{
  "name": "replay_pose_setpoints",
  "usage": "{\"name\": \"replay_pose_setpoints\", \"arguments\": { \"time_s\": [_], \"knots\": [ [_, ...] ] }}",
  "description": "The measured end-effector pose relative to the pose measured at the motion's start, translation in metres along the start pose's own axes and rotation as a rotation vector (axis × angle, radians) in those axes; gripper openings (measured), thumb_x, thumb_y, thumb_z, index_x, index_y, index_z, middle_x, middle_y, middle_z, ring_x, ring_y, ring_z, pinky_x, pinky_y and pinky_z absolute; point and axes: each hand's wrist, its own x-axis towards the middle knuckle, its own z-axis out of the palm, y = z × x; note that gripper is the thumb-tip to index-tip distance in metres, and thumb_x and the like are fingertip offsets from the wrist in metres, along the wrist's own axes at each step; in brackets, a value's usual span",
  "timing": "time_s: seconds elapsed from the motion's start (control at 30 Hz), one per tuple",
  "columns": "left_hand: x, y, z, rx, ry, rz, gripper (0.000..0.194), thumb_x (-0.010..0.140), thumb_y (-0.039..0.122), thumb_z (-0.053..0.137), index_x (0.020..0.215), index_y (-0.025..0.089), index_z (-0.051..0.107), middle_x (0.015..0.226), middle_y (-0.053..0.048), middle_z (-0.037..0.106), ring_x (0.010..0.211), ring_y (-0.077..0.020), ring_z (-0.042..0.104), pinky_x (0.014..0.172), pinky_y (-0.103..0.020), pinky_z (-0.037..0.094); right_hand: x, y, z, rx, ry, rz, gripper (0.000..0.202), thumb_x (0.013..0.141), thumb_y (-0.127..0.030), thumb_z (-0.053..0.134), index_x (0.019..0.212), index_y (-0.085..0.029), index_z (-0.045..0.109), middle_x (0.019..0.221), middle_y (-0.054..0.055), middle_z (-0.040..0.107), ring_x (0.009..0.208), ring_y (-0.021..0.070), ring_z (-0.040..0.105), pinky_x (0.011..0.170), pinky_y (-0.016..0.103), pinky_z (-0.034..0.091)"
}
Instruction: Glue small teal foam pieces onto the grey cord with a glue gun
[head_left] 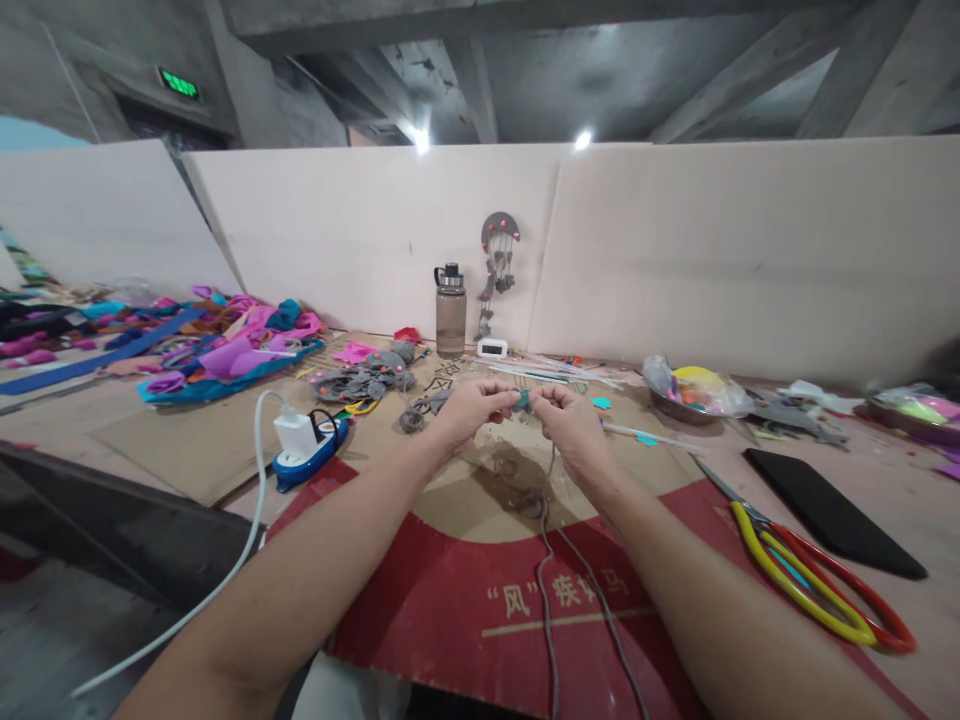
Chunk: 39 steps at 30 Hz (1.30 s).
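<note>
My left hand (477, 408) and my right hand (568, 418) meet over the middle of the cardboard, fingertips pinched. Between them is a small teal piece (523, 399), perhaps felt; its exact shape is partly covered by the fingers. Below my right hand hangs a grey cord (546, 590), which gathers in loose loops on the board and trails over its front edge. Just left of my left hand lies a small ball of grey yarn (411, 420). A teal cut-out (601, 403) rests to the right of my right hand.
Scissors (799, 570) and a black phone (832, 510) lie at right. A bowl (694, 405) of colored pieces stands behind. At left are a blue power strip (311, 455) and a felt pile (232, 350). A bottle (450, 312) stands by the wall under a grey hanging ornament (499, 260).
</note>
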Motion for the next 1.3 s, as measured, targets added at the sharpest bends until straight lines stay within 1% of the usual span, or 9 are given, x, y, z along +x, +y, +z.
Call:
{"name": "replay_pose_setpoints", "arguments": {
  "time_s": [0.17,0.3,0.4,0.53,0.73,0.93,1.13,1.23,1.3],
  "knots": [
    [-0.001,0.006,-0.004,-0.178,-0.078,-0.096,0.028,0.063,0.035,0.075,0.069,0.011,0.061,0.063,0.001,0.055,0.056,-0.006,0.047,0.057,-0.021,0.035,-0.001,-0.005,-0.002,0.237,-0.109,0.087,0.032,0.062,-0.042,0.07,0.063,-0.019,0.048,0.052,-0.009,0.032,0.044,0.0048,0.022,0.043,0.021,0.016],
    [0.0,0.006,-0.007,-0.211,-0.122,-0.123,0.028,0.064,0.035,0.075,0.069,0.011,0.062,0.063,0.0,0.055,0.055,-0.006,0.047,0.057,-0.021,0.036,-0.004,-0.011,-0.001,0.322,-0.176,0.098,0.036,0.06,-0.042,0.072,0.06,-0.019,0.044,0.051,-0.01,0.029,0.044,0.0041,0.019,0.042,0.021,0.014],
    [0.002,0.002,-0.009,-0.142,-0.134,-0.095,0.025,0.066,0.034,0.072,0.068,0.011,0.062,0.063,0.0,0.055,0.055,-0.0059,0.047,0.056,-0.021,0.036,-0.004,-0.009,0.0,0.268,-0.183,0.109,0.033,0.059,-0.043,0.07,0.062,-0.018,0.048,0.051,-0.01,0.032,0.043,0.004,0.02,0.042,0.021,0.014],
    [0.004,-0.004,-0.011,-0.061,-0.09,-0.086,0.024,0.065,0.034,0.072,0.066,0.012,0.061,0.061,0.001,0.055,0.055,-0.0063,0.048,0.056,-0.021,0.036,-0.002,-0.004,0.0,0.1,-0.132,0.099,0.028,0.061,-0.042,0.064,0.065,-0.018,0.052,0.051,-0.008,0.037,0.043,0.0048,0.024,0.041,0.021,0.017],
    [0.001,0.001,-0.012,-0.056,-0.096,-0.127,0.028,0.063,0.037,0.074,0.072,0.012,0.065,0.066,-0.002,0.059,0.059,-0.0079,0.052,0.059,-0.022,0.038,0.002,0.001,-0.002,-0.008,-0.072,0.052,0.024,0.064,-0.04,0.059,0.068,-0.017,0.053,0.054,-0.007,0.04,0.044,0.0054,0.026,0.042,0.02,0.02],
    [0.001,0.001,-0.012,0.045,-0.022,-0.092,0.027,0.063,0.035,0.074,0.072,0.012,0.065,0.06,-0.001,0.058,0.054,-0.0064,0.049,0.054,-0.021,0.035,0.003,0.004,-0.004,-0.108,-0.061,-0.009,0.027,0.069,-0.042,0.058,0.073,-0.016,0.059,0.059,-0.005,0.044,0.049,0.0072,0.031,0.045,0.021,0.025],
    [0.005,-0.004,-0.014,0.086,0.125,-0.033,0.026,0.064,0.036,0.072,0.07,0.013,0.06,0.055,0.001,0.057,0.048,-0.006,0.047,0.047,-0.019,0.033,0.005,0.011,-0.002,-0.086,-0.123,-0.106,0.038,0.073,-0.044,0.055,0.099,-0.017,0.057,0.075,-0.002,0.055,0.061,0.0114,0.047,0.056,0.025,0.038],
    [0.008,-0.007,-0.017,0.095,0.198,0.008,0.026,0.063,0.035,0.071,0.074,0.013,0.061,0.056,0.001,0.058,0.049,-0.0072,0.05,0.045,-0.019,0.034,0.01,0.01,-0.009,-0.252,-0.097,-0.17,0.033,0.077,-0.044,0.05,0.096,-0.017,0.056,0.083,0.003,0.059,0.072,0.0151,0.053,0.066,0.029,0.042],
    [0.01,-0.01,-0.02,0.086,0.242,0.032,0.028,0.063,0.036,0.071,0.076,0.013,0.061,0.058,0.001,0.059,0.05,-0.0076,0.051,0.045,-0.019,0.036,0.016,0.007,-0.021,-0.476,0.024,-0.245,0.027,0.081,-0.04,0.044,0.087,-0.017,0.056,0.085,0.006,0.061,0.076,0.0176,0.054,0.073,0.033,0.041]
  ]
}}
